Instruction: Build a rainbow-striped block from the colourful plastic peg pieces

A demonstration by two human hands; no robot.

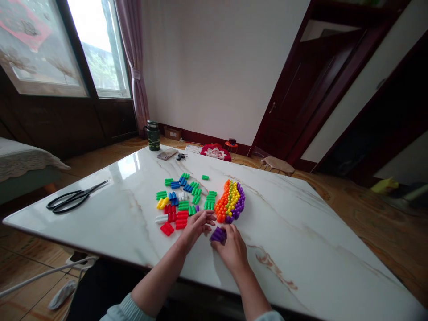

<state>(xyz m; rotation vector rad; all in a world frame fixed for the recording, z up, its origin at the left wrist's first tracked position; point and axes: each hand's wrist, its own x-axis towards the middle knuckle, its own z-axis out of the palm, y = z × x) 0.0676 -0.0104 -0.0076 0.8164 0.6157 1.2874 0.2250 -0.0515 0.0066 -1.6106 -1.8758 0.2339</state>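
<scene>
Between the thumb and fingers of my right hand is a purple ribbed piece, held just above the near part of the marble-patterned table. My left hand hovers to its left, fingers apart, holding nothing that shows. Beyond my hands lies a curved cluster of small balls in orange, yellow and purple bands. Left of the cluster are scattered ribbed pieces: green, blue, red, yellow and white.
Black-handled scissors lie at the table's left. Near the far edge are a camouflage-patterned flask, a phone and keys. A stool stands beyond the table.
</scene>
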